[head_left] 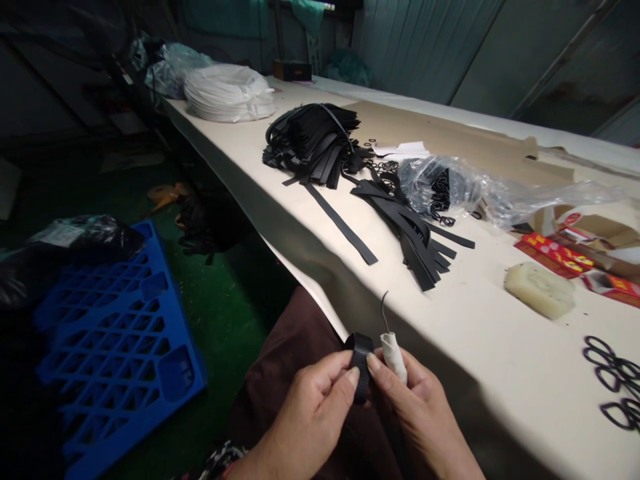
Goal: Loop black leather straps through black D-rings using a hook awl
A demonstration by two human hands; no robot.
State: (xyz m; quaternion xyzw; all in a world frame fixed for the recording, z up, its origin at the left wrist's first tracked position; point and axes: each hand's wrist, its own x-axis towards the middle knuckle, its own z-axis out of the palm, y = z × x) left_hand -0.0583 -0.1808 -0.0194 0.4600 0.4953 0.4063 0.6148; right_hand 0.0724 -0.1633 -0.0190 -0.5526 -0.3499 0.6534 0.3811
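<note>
In front of my lap, my left hand pinches a folded black strap between thumb and fingers. The strap makes a small loop at the top, and its lower part runs down out of sight between my hands. Held in my right hand is a hooked awl with a white wrapped handle; its thin curved metal tip points up, apart from the strap. My right thumb presses on the strap's edge as well. Beyond, on the table, lie a loose pile of black straps and a single strap.
A tied bundle of black straps, a white coil and a clear bag of black rings sit on the table. Nearer right are a yellowish block, red boxes and black rings. A blue pallet is on the floor.
</note>
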